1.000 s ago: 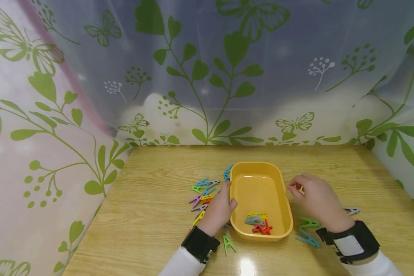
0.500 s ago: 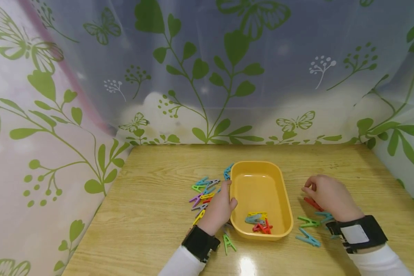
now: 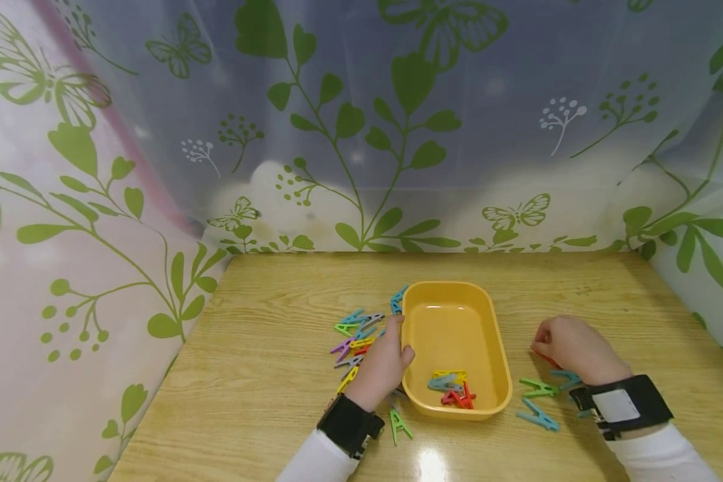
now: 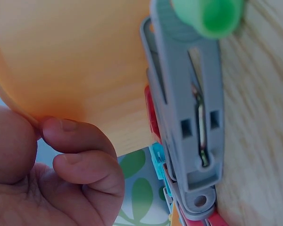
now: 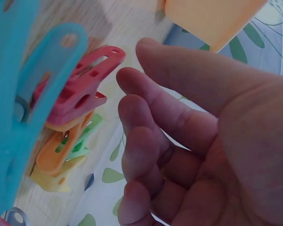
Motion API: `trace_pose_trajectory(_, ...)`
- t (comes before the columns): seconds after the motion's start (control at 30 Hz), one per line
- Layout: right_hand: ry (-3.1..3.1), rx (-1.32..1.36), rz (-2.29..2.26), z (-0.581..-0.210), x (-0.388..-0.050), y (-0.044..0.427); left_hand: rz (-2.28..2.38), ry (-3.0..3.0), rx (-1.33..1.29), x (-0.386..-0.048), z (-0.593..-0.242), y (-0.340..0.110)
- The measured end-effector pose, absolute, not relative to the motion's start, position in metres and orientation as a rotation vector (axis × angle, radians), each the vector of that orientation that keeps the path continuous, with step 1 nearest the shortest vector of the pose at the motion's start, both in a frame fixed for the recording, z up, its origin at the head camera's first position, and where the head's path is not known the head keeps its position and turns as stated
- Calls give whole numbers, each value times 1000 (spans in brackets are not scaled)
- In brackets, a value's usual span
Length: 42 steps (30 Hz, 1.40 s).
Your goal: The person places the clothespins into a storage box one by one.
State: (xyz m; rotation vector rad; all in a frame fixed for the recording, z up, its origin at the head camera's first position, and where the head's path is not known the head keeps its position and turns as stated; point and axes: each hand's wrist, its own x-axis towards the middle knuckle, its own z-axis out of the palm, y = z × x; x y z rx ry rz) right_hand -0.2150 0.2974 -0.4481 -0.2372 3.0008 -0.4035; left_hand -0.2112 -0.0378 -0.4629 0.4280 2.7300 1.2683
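Observation:
My left hand point(image 3: 381, 369) pinches the left rim of a yellow plastic basin point(image 3: 454, 321); its thumb and fingertips meet at the rim in the left wrist view. Inside the basin, near its front, lie yellow, blue-grey and red clothespins point(image 3: 458, 399). To the right, my right hand point(image 3: 575, 349) hovers by a red clothespin point(image 5: 73, 92), its fingers loosely bent and holding nothing. In the right wrist view the fingertips are just apart from that clothespin. A green clothespin point(image 3: 539, 387) and a blue one point(image 3: 539, 416) lie between the basin and my right wrist.
Many coloured clothespins point(image 3: 351, 349) are scattered left of the basin, partly behind my left hand. A light green clothespin point(image 3: 399, 426) lies near the basin's front left. Patterned cloth point(image 3: 361, 167) surrounds the wooden table point(image 3: 265, 402).
My right hand has moved right, away from the basin's edge, then slightly down toward the red clothespin. The left hand and the basin have stayed in place.

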Motion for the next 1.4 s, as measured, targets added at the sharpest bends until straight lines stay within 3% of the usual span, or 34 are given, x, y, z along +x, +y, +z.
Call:
trace_pose_trajectory(0.9, 2990, -264, -353, -453, -213, 299, 1268, 2745, 434, -210, -461, -38)
trace_pose_trajectory(1.4, 3101, -248, -314, -428, -206, 279, 1282, 2728, 429, -211, -463, -38)
